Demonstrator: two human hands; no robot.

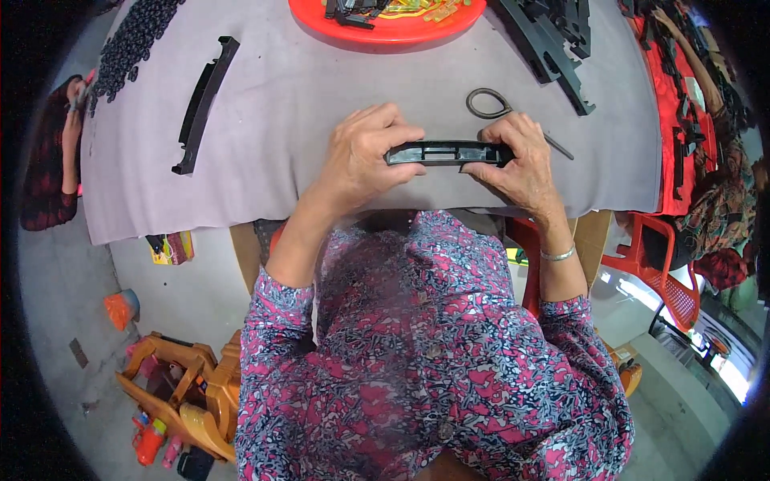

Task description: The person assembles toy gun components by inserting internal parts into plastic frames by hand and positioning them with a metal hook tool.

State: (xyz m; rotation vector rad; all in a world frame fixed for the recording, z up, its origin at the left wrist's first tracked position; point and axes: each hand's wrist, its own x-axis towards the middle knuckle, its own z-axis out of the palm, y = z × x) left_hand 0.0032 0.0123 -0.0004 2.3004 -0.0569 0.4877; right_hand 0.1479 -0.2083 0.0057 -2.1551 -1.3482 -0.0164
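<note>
One part [412, 153] between two hands [361, 154], one plate [417, 40]

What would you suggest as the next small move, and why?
Perhaps ease the right hand off the black part: the left hand also pinches it, and small yellowish pieces lie within likely reach on the red plate.

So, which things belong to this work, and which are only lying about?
Likely part of the work:
- black strip between left hand and right hand
- loose strip, left
- red dish with small pieces
- ring-handled tool, perhaps

Seemingly just lying about:
- red chair, right
- brown wooden-looking furniture, lower left
</note>
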